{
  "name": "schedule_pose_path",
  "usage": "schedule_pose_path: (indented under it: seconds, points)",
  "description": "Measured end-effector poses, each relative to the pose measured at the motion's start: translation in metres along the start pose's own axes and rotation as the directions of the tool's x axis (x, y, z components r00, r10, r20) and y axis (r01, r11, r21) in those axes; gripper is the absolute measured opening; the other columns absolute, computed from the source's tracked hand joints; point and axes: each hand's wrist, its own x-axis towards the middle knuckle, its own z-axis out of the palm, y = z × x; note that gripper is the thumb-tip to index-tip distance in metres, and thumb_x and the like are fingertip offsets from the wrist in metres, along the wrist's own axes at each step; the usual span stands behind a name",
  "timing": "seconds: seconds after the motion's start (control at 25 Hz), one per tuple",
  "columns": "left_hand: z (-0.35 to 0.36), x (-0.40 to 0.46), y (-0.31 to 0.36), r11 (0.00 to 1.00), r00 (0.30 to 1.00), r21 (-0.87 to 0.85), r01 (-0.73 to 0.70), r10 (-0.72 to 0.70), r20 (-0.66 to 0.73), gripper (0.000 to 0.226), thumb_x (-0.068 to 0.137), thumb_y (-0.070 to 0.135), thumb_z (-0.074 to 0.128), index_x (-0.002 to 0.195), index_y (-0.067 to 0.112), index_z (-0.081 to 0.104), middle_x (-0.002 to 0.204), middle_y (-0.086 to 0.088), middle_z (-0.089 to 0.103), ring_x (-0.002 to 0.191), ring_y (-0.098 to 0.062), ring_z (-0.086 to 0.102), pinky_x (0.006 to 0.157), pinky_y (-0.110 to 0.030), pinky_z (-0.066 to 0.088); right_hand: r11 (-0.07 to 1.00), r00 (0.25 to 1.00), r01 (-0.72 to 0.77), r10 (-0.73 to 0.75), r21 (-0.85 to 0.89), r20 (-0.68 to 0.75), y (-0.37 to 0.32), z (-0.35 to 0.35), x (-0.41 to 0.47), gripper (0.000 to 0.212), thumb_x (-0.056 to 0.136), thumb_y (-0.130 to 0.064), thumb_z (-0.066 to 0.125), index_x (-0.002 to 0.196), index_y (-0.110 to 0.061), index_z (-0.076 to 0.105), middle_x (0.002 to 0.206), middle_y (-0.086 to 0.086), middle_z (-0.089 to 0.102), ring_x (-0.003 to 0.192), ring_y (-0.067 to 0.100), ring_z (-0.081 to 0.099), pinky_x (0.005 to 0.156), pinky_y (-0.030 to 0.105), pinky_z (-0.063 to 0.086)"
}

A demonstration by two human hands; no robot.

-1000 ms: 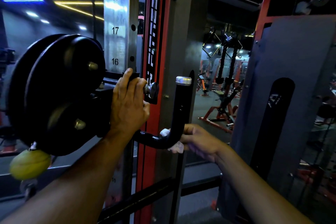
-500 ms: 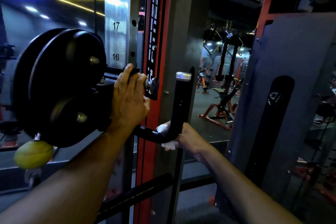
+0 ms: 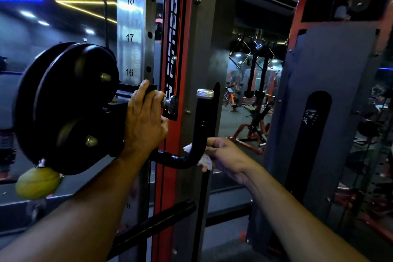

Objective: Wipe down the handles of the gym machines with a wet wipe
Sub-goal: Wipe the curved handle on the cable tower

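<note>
Dim gym space fills the view, with blue and yellow light strips high to the left of the post [image 3: 197,53] and more red-framed machines on the dark floor far behind it. Grey and red, the post stands upright in the middle, and a silver rail [image 3: 130,27] just to its left carries the numbers 16, 17 and 18. Right of the post stands a grey shield [image 3: 331,95] under a red frame. Left of the post, a black pulley [image 3: 70,108] sits on a carriage, and a yellow ball [image 3: 37,183] hangs below it. From the carriage a black handle [image 3: 200,125] runs right across the foot of the post, bends, and rises in front of it to a silver cap [image 3: 205,94].

Left hand [image 3: 144,121] is curled round the black carriage bracket just left of the post, fingers wrapped over its top edge, beside a round knob [image 3: 171,104]. Right hand [image 3: 227,155] reaches in from the right of the post and grips the handle at its bend, fingers and thumb closed round it. A white wipe [image 3: 205,162] is pressed between that hand and the handle, bunched at the bend, with a small corner showing on the handle's left side
</note>
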Motion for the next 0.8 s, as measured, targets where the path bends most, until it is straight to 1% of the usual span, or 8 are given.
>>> schedule_pose_path:
  seconds: [0.12,0.16,0.24,0.32,0.36,0.48,0.56,0.8]
  points:
    - [0.001,0.000,-0.001,1.000,1.000,-0.009,-0.001,0.001,0.003,0.064,0.073,0.012,0.067,0.134,0.008,0.049,0.144,-0.012,0.049,0.155,-0.030,0.016,0.124,-0.046,0.017,0.967,0.976,0.055,-0.001,0.248,-0.216,0.004,-0.001,-0.012,0.025,0.101,0.000,0.050,0.104,-0.006,0.074,0.096,0.015,0.071,0.073,0.016,0.069,0.059,0.025,0.058]
    - [0.001,0.000,-0.001,1.000,1.000,-0.010,0.000,0.000,0.004,0.064,0.072,0.012,0.067,0.134,0.008,0.049,0.144,-0.012,0.049,0.154,-0.030,0.016,0.124,-0.046,0.017,0.968,0.938,0.133,-0.054,0.212,-0.342,0.005,-0.001,-0.016,0.025,0.100,-0.001,0.054,0.101,-0.012,0.076,0.097,0.012,0.074,0.077,0.017,0.071,0.064,0.026,0.059]
    - [0.002,0.000,-0.001,1.000,1.000,-0.015,0.000,0.000,-0.002,0.064,0.072,0.011,0.067,0.133,0.008,0.049,0.144,-0.013,0.050,0.154,-0.030,0.016,0.124,-0.047,0.018,0.926,0.780,0.309,-0.378,-0.219,-0.498,0.004,-0.001,-0.025,0.023,0.099,-0.005,0.061,0.103,-0.020,0.077,0.101,0.003,0.075,0.092,0.013,0.071,0.078,0.023,0.056]
    - [0.001,0.000,-0.001,1.000,1.000,-0.024,-0.005,0.005,-0.008,0.063,0.072,0.011,0.066,0.133,0.007,0.050,0.143,-0.013,0.050,0.154,-0.030,0.017,0.123,-0.047,0.019,0.597,0.595,0.376,-0.742,-0.709,-0.309,-0.006,0.003,-0.035,0.021,0.097,-0.006,0.065,0.116,-0.010,0.073,0.105,0.001,0.070,0.099,0.004,0.064,0.086,0.012,0.047]
    - [0.001,0.000,-0.001,1.000,1.000,-0.028,-0.005,0.005,-0.008,0.062,0.073,0.011,0.066,0.133,0.007,0.050,0.143,-0.013,0.050,0.154,-0.030,0.017,0.123,-0.048,0.020,0.405,0.529,0.379,-0.833,-0.832,-0.164,-0.011,0.003,-0.036,0.025,0.096,-0.004,0.066,0.121,-0.004,0.070,0.107,0.003,0.066,0.098,0.003,0.061,0.087,0.010,0.044]
    - [-0.002,0.001,0.001,0.999,1.000,-0.038,-0.002,0.002,-0.007,0.061,0.073,0.011,0.065,0.132,0.007,0.051,0.144,-0.013,0.050,0.154,-0.030,0.018,0.122,-0.048,0.022,-0.021,0.435,0.334,-0.884,-0.942,0.174,-0.035,-0.003,-0.027,0.027,0.095,-0.002,0.068,0.122,0.000,0.069,0.108,0.008,0.065,0.100,0.017,0.056,0.093,0.015,0.041]
    - [-0.002,0.000,0.001,0.999,1.000,-0.046,-0.012,0.012,-0.013,0.060,0.073,0.010,0.064,0.132,0.007,0.053,0.143,-0.012,0.050,0.154,-0.030,0.019,0.124,-0.046,0.020,-0.181,0.451,0.310,-0.836,-0.933,0.312,-0.042,-0.007,-0.021,0.024,0.094,-0.001,0.070,0.118,0.000,0.071,0.112,0.009,0.067,0.101,0.026,0.057,0.092,0.025,0.047]
    - [-0.002,0.000,-0.001,0.998,0.998,-0.067,-0.021,0.017,-0.058,0.058,0.073,0.009,0.064,0.131,0.005,0.055,0.141,-0.012,0.052,0.153,-0.030,0.021,0.125,-0.038,0.008,-0.401,0.603,0.495,-0.480,-0.771,0.637,-0.010,0.003,-0.023,0.019,0.106,-0.010,0.054,0.114,-0.001,0.068,0.120,0.013,0.061,0.107,0.025,0.057,0.090,0.035,0.052]
